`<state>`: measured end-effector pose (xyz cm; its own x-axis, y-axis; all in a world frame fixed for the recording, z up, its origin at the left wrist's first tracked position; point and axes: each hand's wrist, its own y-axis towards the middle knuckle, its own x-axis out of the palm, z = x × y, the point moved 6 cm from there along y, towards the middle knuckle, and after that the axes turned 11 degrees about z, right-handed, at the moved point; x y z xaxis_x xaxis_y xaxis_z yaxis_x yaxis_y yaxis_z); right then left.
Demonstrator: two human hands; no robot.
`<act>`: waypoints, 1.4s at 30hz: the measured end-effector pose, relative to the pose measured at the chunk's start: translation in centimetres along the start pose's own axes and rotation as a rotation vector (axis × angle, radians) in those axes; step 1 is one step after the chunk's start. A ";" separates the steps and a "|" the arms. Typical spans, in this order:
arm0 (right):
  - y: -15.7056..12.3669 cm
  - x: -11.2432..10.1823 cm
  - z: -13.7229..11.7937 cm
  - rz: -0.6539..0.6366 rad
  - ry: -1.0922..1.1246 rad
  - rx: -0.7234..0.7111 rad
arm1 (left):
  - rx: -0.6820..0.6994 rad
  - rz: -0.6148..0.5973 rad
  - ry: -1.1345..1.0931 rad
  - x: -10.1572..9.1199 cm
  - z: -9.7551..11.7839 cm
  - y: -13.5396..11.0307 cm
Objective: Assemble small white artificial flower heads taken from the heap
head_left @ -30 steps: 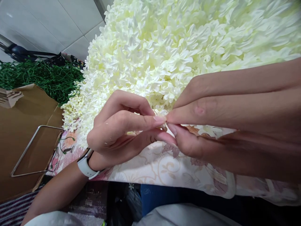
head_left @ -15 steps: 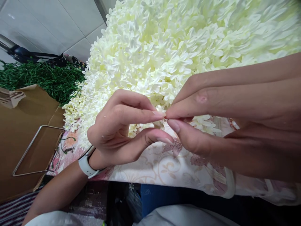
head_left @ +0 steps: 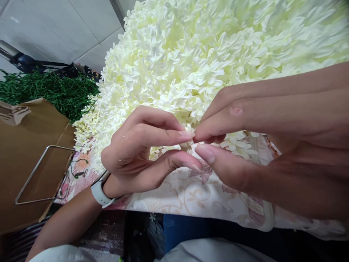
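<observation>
My left hand (head_left: 141, 149), with a pale watch band (head_left: 100, 194) on its wrist, reaches in from the left. Its thumb is apart from the forefinger, and a small white artificial flower (head_left: 188, 128) shows at its fingertips, partly hidden by them. My right hand (head_left: 240, 134) comes from the right, its forefinger tip meeting the left fingertips beside that flower. A gap shows between the right thumb and forefinger, with nothing visible in it. Right behind both hands rises a large heap of white artificial flowers (head_left: 174, 62).
A floral tablecloth (head_left: 174, 193) lies under the hands. At left are a cardboard box (head_left: 32, 145) with a bent metal wire handle (head_left: 34, 171), and a pile of green plastic stems (head_left: 49, 91). A few loose stems (head_left: 79, 174) lie beside the box. A tiled wall (head_left: 71, 25) stands behind.
My right thumb has moved down, away from the forefinger, widening the gap between them. My left hand has hardly moved.
</observation>
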<state>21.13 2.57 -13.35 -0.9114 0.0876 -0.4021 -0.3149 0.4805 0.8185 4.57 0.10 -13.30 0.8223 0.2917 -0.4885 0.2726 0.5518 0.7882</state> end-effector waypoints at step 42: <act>-0.3 0.5 -0.4 -0.022 0.144 -0.048 | -0.012 -0.002 -0.078 -0.2 0.2 0.0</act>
<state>20.70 2.15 -13.59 -0.9317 -0.0502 -0.3597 -0.3441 0.4386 0.8302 4.52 -0.13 -13.18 0.8583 0.2288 -0.4594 0.2687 0.5623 0.7821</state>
